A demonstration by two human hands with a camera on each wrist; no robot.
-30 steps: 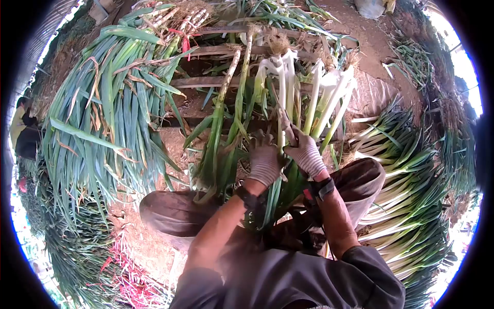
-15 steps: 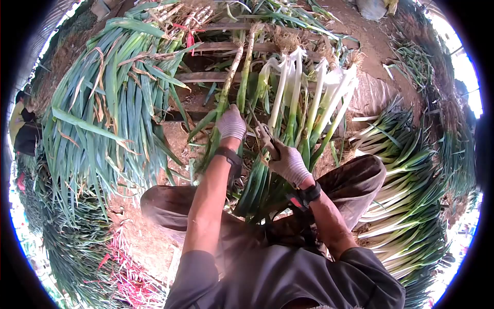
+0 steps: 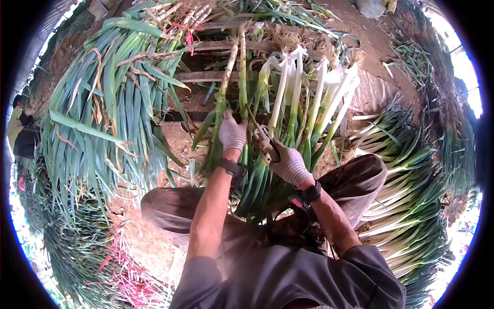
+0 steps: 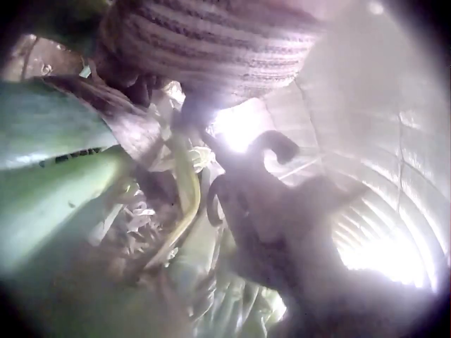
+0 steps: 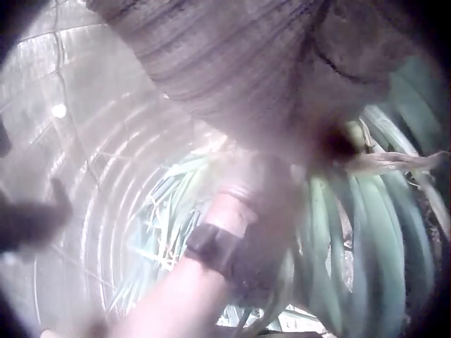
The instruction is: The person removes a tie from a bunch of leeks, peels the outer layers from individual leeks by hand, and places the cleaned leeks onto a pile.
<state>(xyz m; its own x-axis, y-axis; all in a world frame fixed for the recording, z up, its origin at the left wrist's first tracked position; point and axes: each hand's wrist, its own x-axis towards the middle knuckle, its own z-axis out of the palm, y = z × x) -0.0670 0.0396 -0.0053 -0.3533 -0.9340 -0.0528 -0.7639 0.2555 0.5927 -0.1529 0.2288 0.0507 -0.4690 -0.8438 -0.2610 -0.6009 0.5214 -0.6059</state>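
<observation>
My gloved left hand (image 3: 232, 135) grips a brownish, unpeeled leek (image 3: 243, 77) partway down its stalk. Just left of it lies a second unpeeled leek (image 3: 226, 77). Scissors (image 3: 265, 140) are in my gloved right hand (image 3: 289, 164), blades pointing up and left toward the gripped leek. White peeled leeks (image 3: 321, 100) lie to the right, roots away from me, their green leaves running under my right hand. In the left wrist view the striped glove (image 4: 211, 49) is close above green leaves, with a blurred dark shape below it.
A large heap of green leeks (image 3: 103, 113) fills the left side. To the right, a long row of leeks (image 3: 396, 206) shows white stems. Wooden slats (image 3: 206, 77) lie across the ground ahead, and red ties (image 3: 126, 268) are scattered at lower left.
My left hand has moved left from beside the peeled leeks to the unpeeled ones, and the gripped leek has shifted left. My right hand has moved slightly left and down with the scissors.
</observation>
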